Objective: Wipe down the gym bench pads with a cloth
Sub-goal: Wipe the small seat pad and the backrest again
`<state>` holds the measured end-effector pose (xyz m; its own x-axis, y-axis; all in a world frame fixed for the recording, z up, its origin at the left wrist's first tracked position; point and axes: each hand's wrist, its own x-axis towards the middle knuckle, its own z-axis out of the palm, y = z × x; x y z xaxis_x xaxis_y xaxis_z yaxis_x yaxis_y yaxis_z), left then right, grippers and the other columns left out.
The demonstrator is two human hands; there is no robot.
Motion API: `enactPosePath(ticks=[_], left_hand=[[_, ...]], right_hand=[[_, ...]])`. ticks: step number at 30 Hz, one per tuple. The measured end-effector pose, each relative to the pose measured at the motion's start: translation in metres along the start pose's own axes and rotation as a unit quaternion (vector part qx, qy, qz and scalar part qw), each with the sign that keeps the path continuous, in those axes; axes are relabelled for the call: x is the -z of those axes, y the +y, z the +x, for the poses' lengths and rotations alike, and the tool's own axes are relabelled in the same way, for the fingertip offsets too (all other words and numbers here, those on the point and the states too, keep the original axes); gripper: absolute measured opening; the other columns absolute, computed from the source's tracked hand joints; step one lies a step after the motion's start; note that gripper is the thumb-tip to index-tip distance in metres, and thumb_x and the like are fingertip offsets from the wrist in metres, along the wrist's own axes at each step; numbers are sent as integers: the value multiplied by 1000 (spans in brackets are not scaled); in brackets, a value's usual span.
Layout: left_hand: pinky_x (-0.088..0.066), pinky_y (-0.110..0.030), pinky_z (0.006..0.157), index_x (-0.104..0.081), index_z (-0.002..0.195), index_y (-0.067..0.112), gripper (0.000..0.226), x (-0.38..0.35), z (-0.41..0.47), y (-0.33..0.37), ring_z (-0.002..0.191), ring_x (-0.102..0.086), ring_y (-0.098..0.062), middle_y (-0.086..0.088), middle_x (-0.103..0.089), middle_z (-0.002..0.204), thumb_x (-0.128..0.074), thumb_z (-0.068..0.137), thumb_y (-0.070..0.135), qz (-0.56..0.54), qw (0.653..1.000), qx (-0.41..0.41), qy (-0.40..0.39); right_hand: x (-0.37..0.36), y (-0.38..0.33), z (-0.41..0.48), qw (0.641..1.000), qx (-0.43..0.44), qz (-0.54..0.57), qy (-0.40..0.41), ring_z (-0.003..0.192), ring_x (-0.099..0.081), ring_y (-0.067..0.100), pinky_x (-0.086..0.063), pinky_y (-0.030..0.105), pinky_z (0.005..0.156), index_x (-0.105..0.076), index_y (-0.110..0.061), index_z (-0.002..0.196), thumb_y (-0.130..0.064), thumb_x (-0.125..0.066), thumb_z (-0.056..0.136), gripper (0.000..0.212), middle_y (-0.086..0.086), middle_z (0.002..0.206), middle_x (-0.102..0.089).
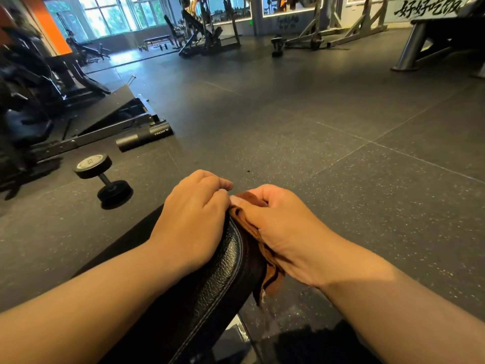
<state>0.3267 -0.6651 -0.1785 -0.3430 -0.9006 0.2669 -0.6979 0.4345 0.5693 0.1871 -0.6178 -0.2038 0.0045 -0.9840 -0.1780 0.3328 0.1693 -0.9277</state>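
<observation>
A black textured bench pad runs from the lower middle up toward the far end under my hands. My left hand rests on top of the pad near its end, its fingers curled over the far edge. My right hand grips a brown cloth and presses it against the pad's right side edge. Part of the cloth hangs down below my wrist, and another bit shows above my thumb. The pad's far tip is hidden by both hands.
A black dumbbell lies on the rubber floor to the left. Behind it are a black roller and a machine frame. Racks and benches stand far back. The bench's metal base shows below the pad.
</observation>
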Motion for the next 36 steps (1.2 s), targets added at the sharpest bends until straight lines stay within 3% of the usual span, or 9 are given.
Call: enactPosePath(ticks=[6,13,18,24,26,28,30,33,36], left_hand=[[-34,-32,105,-70,111,21,46,-2,-3,2,113,-46,-2,13,-58,110,-35,84,33,-9,1000,-9,16],[-37,-37,107,-69,111,24,45,-1,-3,2,114,-49,-5,15,-56,111,-34,84,35,-3,1000,5,12],[-34,-29,103,-69,114,22,48,0,-5,5,114,-47,-3,13,-57,114,-32,85,34,4,1000,-6,13],[-36,-36,106,-69,113,20,49,0,-4,2,114,-49,-6,11,-57,113,-31,86,35,6,1000,-5,17],[-36,-33,106,-69,112,21,48,0,-5,3,113,-47,-3,13,-57,112,-32,86,35,-9,1000,-2,16],[-34,-29,104,-69,112,21,48,-1,-5,3,112,-45,0,13,-57,112,-32,85,34,-10,1000,-7,21],[-33,-27,103,-70,112,21,48,-1,-4,2,112,-45,0,12,-58,113,-32,85,33,1,1000,-10,28],[-35,-30,104,-69,112,21,47,-2,-2,1,112,-47,-3,11,-57,113,-32,85,33,12,1000,-7,22],[-36,-32,103,-69,112,21,47,-1,-2,-1,112,-48,-4,11,-57,112,-33,85,33,11,1000,-9,22]], right_hand=[[22,4,-14,993,-16,59,-100,76,-62,13,-54,23,72,-61,2,109,-16,-71,84,33,7,84,-65],[1,7,9,984,117,-112,70,57,-55,2,-44,18,55,-66,-11,83,-21,-73,90,14,-5,64,-64],[26,6,-16,986,110,-117,-38,66,-47,16,-40,27,61,-62,5,86,-32,-74,83,39,7,70,-54],[2,1,9,966,150,-204,52,49,-38,1,-33,17,48,-56,-17,68,-30,-74,89,31,-16,50,-44],[11,4,2,967,157,-198,19,54,-45,1,-40,20,53,-63,-16,76,-30,-68,94,23,-11,55,-53],[23,9,-15,976,136,-153,-78,79,-67,7,-55,24,74,-73,-18,100,-29,-64,93,16,4,84,-74],[29,8,-21,985,91,-88,-116,100,-71,20,-55,33,93,-74,-19,110,-29,-67,87,26,16,110,-73],[16,5,-2,991,97,-86,-36,75,-66,7,-54,20,69,-73,-15,91,-16,-71,89,3,4,84,-75],[10,3,4,969,160,-187,1,61,-55,3,-46,19,58,-72,-13,86,-18,-69,93,9,-4,67,-65]])
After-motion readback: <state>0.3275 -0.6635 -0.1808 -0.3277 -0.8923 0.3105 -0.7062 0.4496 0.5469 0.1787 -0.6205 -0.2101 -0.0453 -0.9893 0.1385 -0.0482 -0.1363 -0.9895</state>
